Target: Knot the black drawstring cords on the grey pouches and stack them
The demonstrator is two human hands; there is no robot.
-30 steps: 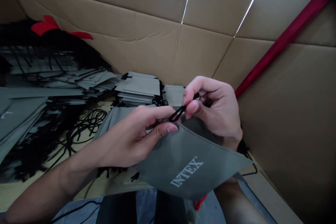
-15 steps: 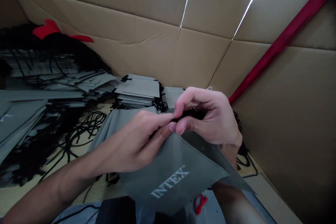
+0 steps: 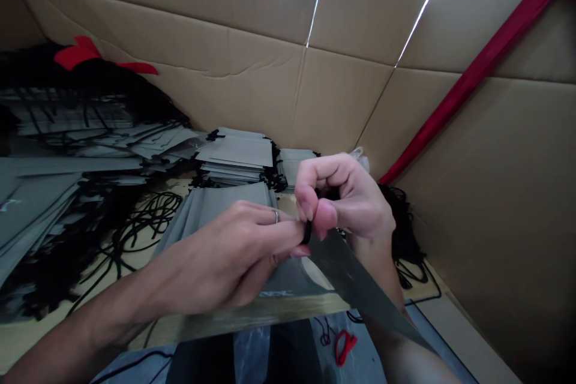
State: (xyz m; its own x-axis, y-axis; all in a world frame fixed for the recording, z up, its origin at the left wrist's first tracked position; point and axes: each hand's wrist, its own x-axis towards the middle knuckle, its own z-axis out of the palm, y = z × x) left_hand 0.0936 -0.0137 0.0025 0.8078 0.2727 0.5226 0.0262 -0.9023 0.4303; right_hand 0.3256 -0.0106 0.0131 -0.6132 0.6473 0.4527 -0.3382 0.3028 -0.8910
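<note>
My left hand (image 3: 243, 246), wearing a ring, is closed with its thumb and index finger on a short piece of black cord (image 3: 307, 232). Right against it, my right hand (image 3: 351, 201) pinches the same cord between thumb and curled fingers. From beneath the fingertips hangs a thin grey sheet (image 3: 364, 285), slanting down to the right across my right forearm. Whether the cord is tied or threaded at the sheet's corner is hidden by the fingers. Behind my hands lies a stack of similar grey sheets (image 3: 216, 207).
Further stacks of grey sheets with black cords (image 3: 236, 153) stand along the cardboard wall (image 3: 252, 48). Loose black cord (image 3: 148, 216) lies on the table at left, more black cord (image 3: 402, 240) at right. A red loop (image 3: 345, 348) is low down. A dark red strip (image 3: 472, 78) crosses the right wall.
The grey sheet has swung from showing its INTEX print to nearly edge-on. My fingertips have shifted slightly down, and the black cord now shows between them.
</note>
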